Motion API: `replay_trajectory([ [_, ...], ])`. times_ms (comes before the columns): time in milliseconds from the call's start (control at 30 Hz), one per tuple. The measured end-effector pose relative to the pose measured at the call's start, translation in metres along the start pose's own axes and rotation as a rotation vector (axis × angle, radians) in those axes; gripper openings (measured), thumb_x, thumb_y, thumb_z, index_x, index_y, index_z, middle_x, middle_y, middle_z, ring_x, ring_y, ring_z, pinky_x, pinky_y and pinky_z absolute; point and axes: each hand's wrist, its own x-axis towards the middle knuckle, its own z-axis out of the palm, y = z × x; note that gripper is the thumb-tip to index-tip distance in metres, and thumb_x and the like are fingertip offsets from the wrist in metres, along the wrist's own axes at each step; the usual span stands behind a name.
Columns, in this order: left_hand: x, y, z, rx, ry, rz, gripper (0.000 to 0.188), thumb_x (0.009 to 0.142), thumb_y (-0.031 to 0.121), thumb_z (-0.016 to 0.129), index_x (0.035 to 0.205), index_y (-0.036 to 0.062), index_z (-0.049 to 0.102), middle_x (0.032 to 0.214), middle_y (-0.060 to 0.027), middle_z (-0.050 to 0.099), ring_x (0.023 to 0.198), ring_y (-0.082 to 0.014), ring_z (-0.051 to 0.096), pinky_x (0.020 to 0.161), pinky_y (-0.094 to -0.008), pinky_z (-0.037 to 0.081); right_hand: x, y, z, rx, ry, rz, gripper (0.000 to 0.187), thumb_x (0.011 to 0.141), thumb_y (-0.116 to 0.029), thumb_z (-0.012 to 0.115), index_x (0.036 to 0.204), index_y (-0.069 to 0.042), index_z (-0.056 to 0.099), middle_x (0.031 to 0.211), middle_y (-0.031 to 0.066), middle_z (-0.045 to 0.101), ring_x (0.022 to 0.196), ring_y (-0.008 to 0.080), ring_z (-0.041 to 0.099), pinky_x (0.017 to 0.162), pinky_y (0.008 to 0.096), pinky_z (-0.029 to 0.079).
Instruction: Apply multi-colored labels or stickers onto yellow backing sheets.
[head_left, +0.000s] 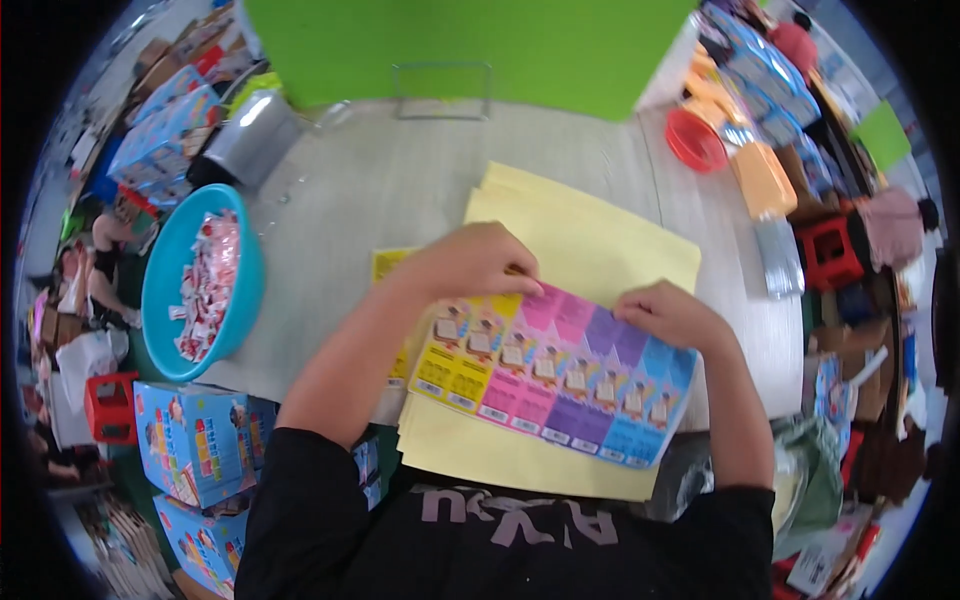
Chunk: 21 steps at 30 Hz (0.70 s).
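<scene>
A printed card sheet with rows of yellow, pink, purple and blue panels lies tilted in front of me. My left hand pinches its upper edge, fingers curled. On the upper right edge, my right hand is closed with thumb and fingers on the same sheet. Beneath it are large pale yellow paper sheets, slightly fanned and reaching toward my chest. Part of a bright yellow printed sheet shows on the table beside my left forearm, which covers the rest.
A teal basin of small red-and-white packets stands at the left, near a grey bin. A green panel bounds the far table edge. Blue cartons are stacked at lower left; a red basket sits far right. People are nearby.
</scene>
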Motion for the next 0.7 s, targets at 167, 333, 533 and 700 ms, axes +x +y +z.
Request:
replay_trajectory([
  [167,-0.008,0.0,-0.005,-0.105,-0.084,-0.11,0.024,0.096,0.021,0.072,0.11,0.0027,0.079,0.095,-0.0147,0.079,0.082,-0.0215,0.073,0.076,-0.0356,0.056,0.003,-0.014,-0.001,-0.019,0.024,0.013,0.022,0.101,-0.019,0.064,0.107,0.0,0.073,0.09,0.0136,0.075,0.08,0.0242,0.07,0.077,0.0363,0.054],
  [333,-0.011,0.003,-0.008,-0.088,-0.161,-0.139,0.024,0.098,0.018,0.069,0.112,0.0002,0.077,0.094,-0.0154,0.079,0.083,-0.0211,0.072,0.078,-0.0356,0.056,0.0,-0.028,0.0,-0.059,0.074,0.016,0.028,0.102,-0.029,0.063,0.105,-0.004,0.075,0.089,0.0172,0.074,0.081,0.0331,0.071,0.076,0.042,0.054],
  [533,-0.018,0.035,-0.016,0.066,-0.033,-0.134,0.022,0.096,0.021,0.07,0.107,0.0042,0.078,0.089,-0.0149,0.077,0.078,-0.0294,0.071,0.073,-0.0391,0.055,-0.026,-0.035,-0.006,-0.128,0.171,-0.042,0.024,0.1,-0.023,0.068,0.104,0.0,0.073,0.089,0.0173,0.074,0.08,0.0317,0.07,0.074,0.0402,0.054],
  [700,-0.045,0.078,-0.03,0.317,0.175,0.007,0.015,0.093,0.021,0.072,0.098,0.0068,0.076,0.082,-0.0136,0.073,0.077,-0.0352,0.068,0.069,-0.043,0.053,-0.053,-0.072,-0.018,-0.248,0.317,-0.139,0.02,0.096,-0.02,0.072,0.099,0.0,0.072,0.088,0.0154,0.073,0.081,0.0346,0.069,0.073,0.0422,0.053],
])
